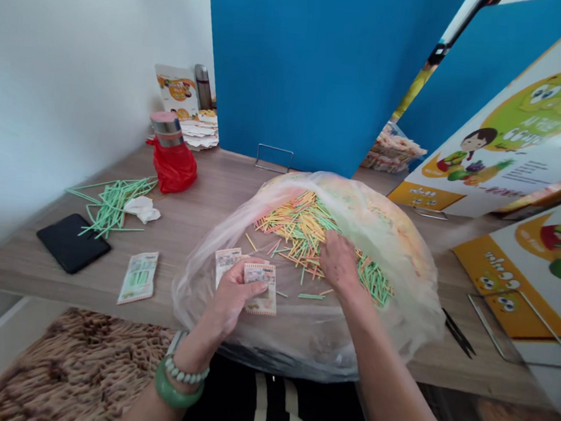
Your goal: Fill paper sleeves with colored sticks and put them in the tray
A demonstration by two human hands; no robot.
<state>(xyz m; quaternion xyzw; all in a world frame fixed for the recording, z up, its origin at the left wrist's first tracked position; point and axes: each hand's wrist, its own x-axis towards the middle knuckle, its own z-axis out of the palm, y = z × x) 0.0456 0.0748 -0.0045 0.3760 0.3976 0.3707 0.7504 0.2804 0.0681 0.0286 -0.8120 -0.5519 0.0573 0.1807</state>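
Observation:
A small printed plastic packet (265, 304) is gripped between the thumb and fingers of my left hand (231, 294). Just behind that hand, a second printed packet (226, 259) shows; whether the hand touches it I cannot tell. My right hand (339, 258) reaches down into a heap of thin coloured sticks (304, 219) in yellow, green and pink. Its fingers are curled and their tips are hidden among the sticks. The heap lies on a large clear plastic bag (220, 231) spread open on the table.
On the left of the wooden table (191, 216) lie a filled packet (138, 277), a black phone-like slab (72, 243), long green sticks (114, 206) and a crumpled tissue (143, 209). A jar in a red bag (174, 165) stands behind. Black tweezers (459, 332) and printed boards (502, 151) are at right.

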